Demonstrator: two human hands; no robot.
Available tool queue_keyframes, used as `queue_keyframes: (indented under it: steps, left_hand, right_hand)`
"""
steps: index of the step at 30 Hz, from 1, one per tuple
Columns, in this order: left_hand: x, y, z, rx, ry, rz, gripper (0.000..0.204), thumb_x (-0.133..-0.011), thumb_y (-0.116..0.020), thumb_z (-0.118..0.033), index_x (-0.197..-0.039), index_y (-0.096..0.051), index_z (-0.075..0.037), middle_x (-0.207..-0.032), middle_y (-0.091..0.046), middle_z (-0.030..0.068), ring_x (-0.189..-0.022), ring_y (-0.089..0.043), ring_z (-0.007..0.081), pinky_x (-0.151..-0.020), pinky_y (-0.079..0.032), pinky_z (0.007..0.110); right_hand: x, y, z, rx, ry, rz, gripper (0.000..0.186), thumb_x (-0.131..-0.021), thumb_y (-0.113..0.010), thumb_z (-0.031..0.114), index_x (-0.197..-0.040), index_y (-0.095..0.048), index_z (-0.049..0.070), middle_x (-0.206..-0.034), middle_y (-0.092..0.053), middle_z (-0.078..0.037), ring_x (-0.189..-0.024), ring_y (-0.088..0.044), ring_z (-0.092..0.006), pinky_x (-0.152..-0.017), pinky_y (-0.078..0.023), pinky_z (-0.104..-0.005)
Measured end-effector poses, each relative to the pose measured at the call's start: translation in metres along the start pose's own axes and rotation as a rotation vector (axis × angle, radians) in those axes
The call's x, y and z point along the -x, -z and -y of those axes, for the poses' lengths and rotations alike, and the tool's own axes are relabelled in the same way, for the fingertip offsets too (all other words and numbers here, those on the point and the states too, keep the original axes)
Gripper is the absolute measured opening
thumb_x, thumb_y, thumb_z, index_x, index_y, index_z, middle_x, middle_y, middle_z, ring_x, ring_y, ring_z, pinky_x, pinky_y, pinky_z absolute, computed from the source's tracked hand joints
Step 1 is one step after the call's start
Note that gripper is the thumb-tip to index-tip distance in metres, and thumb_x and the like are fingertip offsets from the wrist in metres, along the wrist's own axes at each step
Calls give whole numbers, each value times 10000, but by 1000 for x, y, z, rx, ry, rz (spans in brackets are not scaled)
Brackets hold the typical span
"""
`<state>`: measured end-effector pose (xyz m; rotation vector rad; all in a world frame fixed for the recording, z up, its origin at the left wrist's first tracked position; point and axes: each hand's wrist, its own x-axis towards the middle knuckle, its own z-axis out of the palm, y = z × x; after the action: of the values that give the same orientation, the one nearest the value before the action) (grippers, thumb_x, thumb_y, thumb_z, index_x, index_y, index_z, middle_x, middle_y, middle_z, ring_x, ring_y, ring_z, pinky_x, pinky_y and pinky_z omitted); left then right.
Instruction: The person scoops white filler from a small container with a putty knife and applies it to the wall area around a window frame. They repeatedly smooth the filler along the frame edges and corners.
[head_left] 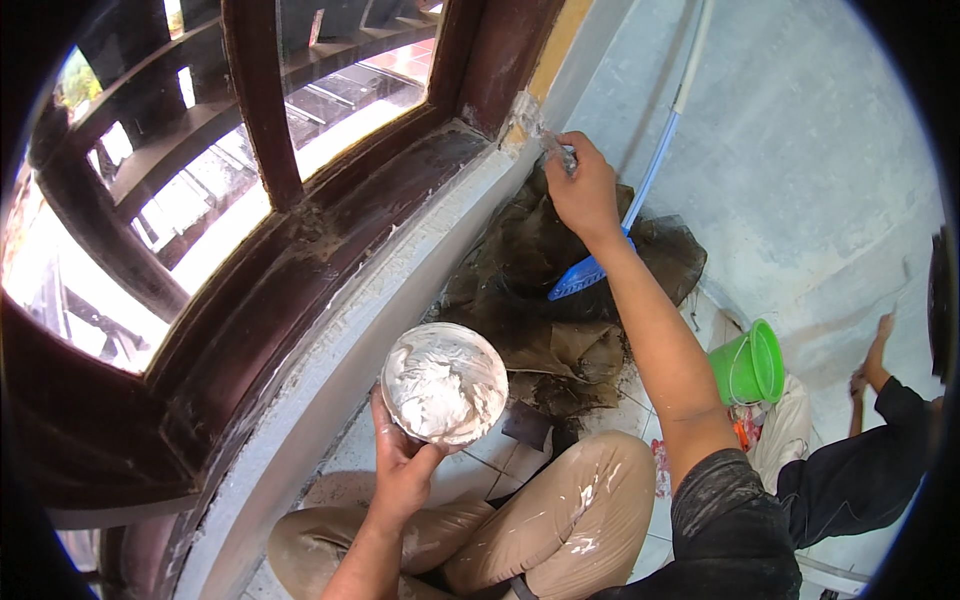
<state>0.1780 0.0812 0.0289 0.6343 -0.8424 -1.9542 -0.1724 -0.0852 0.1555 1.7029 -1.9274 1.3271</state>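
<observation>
My left hand grips a round tub from its near side, the thumb on the outer wall. Thick white filler paste lies heaped inside and smears the rim. My right hand is stretched forward, closed on a putty knife whose paste-covered end touches the wall corner beside the window frame. White paste coats that corner; the fingers hide part of the tool's handle.
A pale sill ledge runs along the window. Below lie dark crumpled sacks and a blue dustpan-like tool with a long handle. A green bucket stands right, near another person's dark-clothed arm.
</observation>
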Motion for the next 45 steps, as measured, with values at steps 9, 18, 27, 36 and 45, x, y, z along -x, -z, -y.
queue_keyframes:
  steps: [9, 18, 27, 36, 45]
  left_hand:
    - [-2, -1, 1, -1, -16, 49, 1108, -858, -564, 175, -1762, -4, -134, -1651, -418, 186, -1448, -578, 334, -1050, -643, 459]
    - [-3, -2, 8, -60, -56, -72, 1103, -767, -562, 108, -1745, -78, -55, -1584, -484, 217, -1394, -619, 361, -945, -686, 421]
    - [-2, -1, 7, -64, -39, -86, 1064, -771, -561, 95, -1732, -133, -69, -1582, -480, 230, -1361, -642, 364, -882, -711, 421]
    - [0, 1, 7, -90, -82, -55, 985, -828, -576, 74, -1718, -172, -53, -1564, -516, 222, -1316, -680, 361, -880, -714, 417]
    - [6, -18, -25, 110, -51, 39, 922, -868, -471, 103, -1723, -158, -44, -1575, -527, 251, -1338, -689, 380, -942, -717, 459]
  right_hand:
    - [2, -8, 20, -63, -65, 32, 274, -992, -674, 124, -1205, -670, -48, -801, -705, -309, -756, -748, -471, -694, -565, -500]
    - [9, -26, 15, -143, 52, -70, 230, -983, -710, 99, -1176, -692, -24, -678, -612, -258, -573, -640, -400, -589, -492, -450]
    - [23, 49, -12, -247, 2, -72, 270, -959, -755, 134, -1167, -745, -38, -906, -778, -164, -800, -717, -199, -758, -568, -345]
    - [104, 136, 46, -668, -309, 287, 302, -1058, -693, 105, -1330, -724, -24, -1033, -755, -75, -704, -599, -73, -622, -495, -286]
    - [230, 200, 117, -7, 272, 446, 583, -856, -753, -42, -1423, -738, 92, -1093, -637, -108, -828, -680, -268, -665, -574, -376]
